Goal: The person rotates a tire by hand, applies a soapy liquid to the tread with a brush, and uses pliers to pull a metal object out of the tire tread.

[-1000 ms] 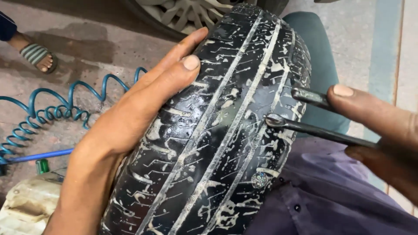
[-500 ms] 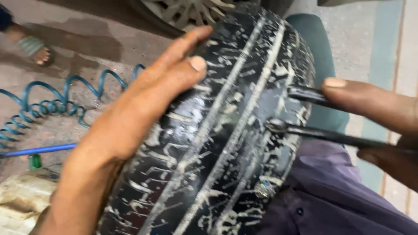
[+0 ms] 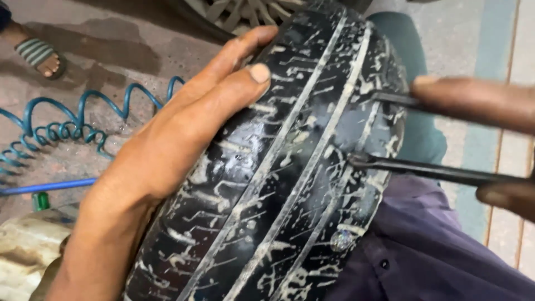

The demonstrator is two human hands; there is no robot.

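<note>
The left hand (image 3: 184, 134) lies flat and open on the wet black tyre (image 3: 290, 184), which stands under its palm. The right hand (image 3: 490, 139) grips dark metal pliers (image 3: 423, 167); their 2 tips touch the tread just left of its fingers.

head view | 1 camera | looks down | close on tyre (image 3: 290, 167)

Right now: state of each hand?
Left hand: open, palm flat on the tyre tread.
Right hand: closed on dark metal pliers, tips at the tread.
</note>
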